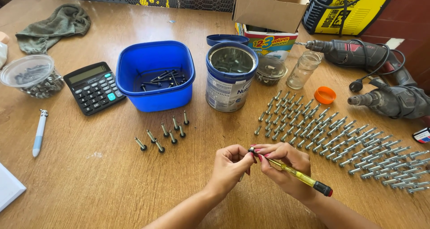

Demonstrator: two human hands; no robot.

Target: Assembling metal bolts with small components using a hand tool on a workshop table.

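My left hand [229, 166] and my right hand [286, 166] meet near the table's front edge. The right hand grips a yellow-handled screwdriver [301, 177] with a black and red end; its tip points left at a small screw [251, 151] pinched in the left fingers. Just beyond the hands, several dark-headed screws [163, 135] lie in a loose group on the wooden table [112, 179]. To the right, many silver screws [331, 135] lie in neat diagonal rows.
A blue tub [154, 74] with several dark screws, a calculator [94, 88], an open tin can [230, 76], a glass jar [304, 70], an orange lid [324, 95], two power drills [380, 76], a cardboard box [268, 7], a clear screw container [33, 76], a pen [39, 132], a green rag [53, 25].
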